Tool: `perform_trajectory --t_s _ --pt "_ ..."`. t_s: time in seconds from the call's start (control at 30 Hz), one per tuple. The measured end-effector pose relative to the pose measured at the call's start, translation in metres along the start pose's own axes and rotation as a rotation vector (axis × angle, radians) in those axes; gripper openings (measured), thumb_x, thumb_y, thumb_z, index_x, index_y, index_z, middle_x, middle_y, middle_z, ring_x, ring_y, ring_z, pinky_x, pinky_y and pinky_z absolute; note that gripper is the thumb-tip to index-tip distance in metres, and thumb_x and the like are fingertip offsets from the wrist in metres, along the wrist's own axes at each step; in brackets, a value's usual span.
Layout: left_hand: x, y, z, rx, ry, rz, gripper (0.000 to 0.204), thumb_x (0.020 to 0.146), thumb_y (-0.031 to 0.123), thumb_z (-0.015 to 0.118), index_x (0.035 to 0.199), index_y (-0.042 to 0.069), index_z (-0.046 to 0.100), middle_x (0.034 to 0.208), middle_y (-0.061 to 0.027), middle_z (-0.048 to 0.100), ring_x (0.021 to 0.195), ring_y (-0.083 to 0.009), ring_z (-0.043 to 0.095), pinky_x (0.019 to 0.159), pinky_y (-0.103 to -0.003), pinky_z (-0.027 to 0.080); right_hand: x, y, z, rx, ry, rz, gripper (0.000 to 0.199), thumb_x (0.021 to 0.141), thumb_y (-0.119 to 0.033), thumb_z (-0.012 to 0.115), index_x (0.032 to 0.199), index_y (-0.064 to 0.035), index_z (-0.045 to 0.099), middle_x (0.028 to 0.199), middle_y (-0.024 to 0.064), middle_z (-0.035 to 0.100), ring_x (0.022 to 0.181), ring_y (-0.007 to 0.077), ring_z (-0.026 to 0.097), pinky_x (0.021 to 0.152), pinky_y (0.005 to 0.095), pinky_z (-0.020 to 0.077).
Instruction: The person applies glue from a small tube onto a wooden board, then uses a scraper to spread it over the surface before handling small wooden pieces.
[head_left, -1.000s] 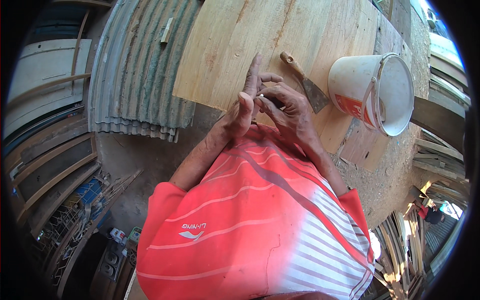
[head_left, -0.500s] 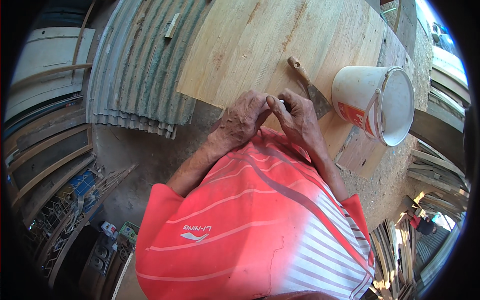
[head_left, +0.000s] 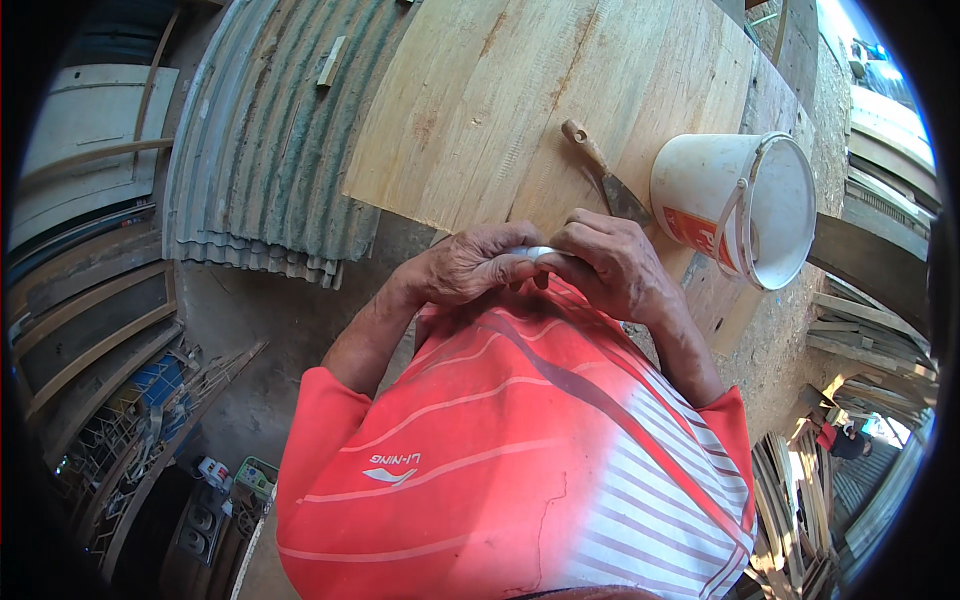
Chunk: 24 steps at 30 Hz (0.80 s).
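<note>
My left hand (head_left: 465, 266) and my right hand (head_left: 618, 265) meet close in front of my red shirt, near the edge of a wooden board (head_left: 480, 120). Pinched between the fingers of both is a small white thing (head_left: 538, 252), mostly covered, so its kind does not show. Just beyond my right hand, a flat-bladed scraper (head_left: 588, 146) with a wooden handle lies on the board. The blade's far end is hidden behind the bucket or my hand. To the right, a white plastic bucket (head_left: 690, 175) with a wire handle lies tipped on its side, its mouth facing right.
Corrugated sheets (head_left: 270, 150) are stacked at the far left, with a small wood offcut (head_left: 331, 62) on top. Wooden frames (head_left: 90, 310) stand along the left side. Scrap timber (head_left: 790, 500) is piled at the lower right, and another person (head_left: 845, 440) shows beyond it.
Both hands have come down slightly toward my shirt, the right one also turning and shifting right. More of the white thing shows between them. The board and bucket have slid slightly left in view.
</note>
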<state>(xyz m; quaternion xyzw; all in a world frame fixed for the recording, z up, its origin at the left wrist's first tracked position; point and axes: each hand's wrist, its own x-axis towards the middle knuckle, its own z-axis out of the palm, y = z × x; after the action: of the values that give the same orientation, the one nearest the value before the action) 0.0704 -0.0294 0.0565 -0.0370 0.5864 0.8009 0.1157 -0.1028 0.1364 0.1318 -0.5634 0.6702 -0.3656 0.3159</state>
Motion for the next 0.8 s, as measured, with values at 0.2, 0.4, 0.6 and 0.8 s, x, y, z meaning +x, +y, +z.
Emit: perform_trajectory --t_s 0.2,0.4,0.6,0.8 --pt "0.006 0.003 0.013 0.641 0.356 0.285 0.028 0.101 0.018 0.068 0.123 0.006 0.056 0.099 -0.0156 0.067 0.088 -0.0346 0.067 0.075 -0.04 0.053 0.007 0.009 0.011 0.034 0.022 0.304 0.034 0.103 -0.027 0.066 0.085 0.001 0.06 0.068 0.0109 0.051 0.06 0.0201 0.047 0.056 0.0366 0.0415" --pt "-0.005 -0.003 0.015 0.643 0.357 0.325 0.029 0.1 0.015 0.068 0.124 0.005 0.054 0.099 -0.0168 0.066 0.092 -0.0342 0.068 0.077 -0.041 0.054 0.01 0.0 0.01 0.08 -0.061 0.329 0.035 0.101 -0.026 0.067 0.083 0.0031 0.058 0.067 0.0187 0.052 0.06 0.0328 0.051 0.056 0.0438 0.0411" --pt "-0.018 0.011 0.006 -0.052 -0.055 0.035 0.02 0.107 0.017 0.059 0.121 0.004 0.057 0.1 -0.0032 0.065 0.092 -0.0097 0.062 0.082 -0.028 0.051 0.008 -0.028 -0.012 -0.202 -0.178 -0.233 0.021 0.089 -0.016 0.075 0.099 -0.0027 0.062 0.075 0.0102 0.053 0.065 0.0293 0.06 0.057 0.0413 0.0479" --pt "-0.025 0.022 0.009 0.118 0.093 0.18 0.02 0.102 0.013 0.067 0.118 0.005 0.058 0.096 -0.0072 0.062 0.087 -0.0146 0.062 0.076 -0.032 0.05 0.009 -0.034 -0.007 -0.121 -0.124 -0.063 0.025 0.093 -0.023 0.074 0.092 -0.0016 0.061 0.072 0.011 0.052 0.063 0.0303 0.057 0.054 0.0408 0.0447"
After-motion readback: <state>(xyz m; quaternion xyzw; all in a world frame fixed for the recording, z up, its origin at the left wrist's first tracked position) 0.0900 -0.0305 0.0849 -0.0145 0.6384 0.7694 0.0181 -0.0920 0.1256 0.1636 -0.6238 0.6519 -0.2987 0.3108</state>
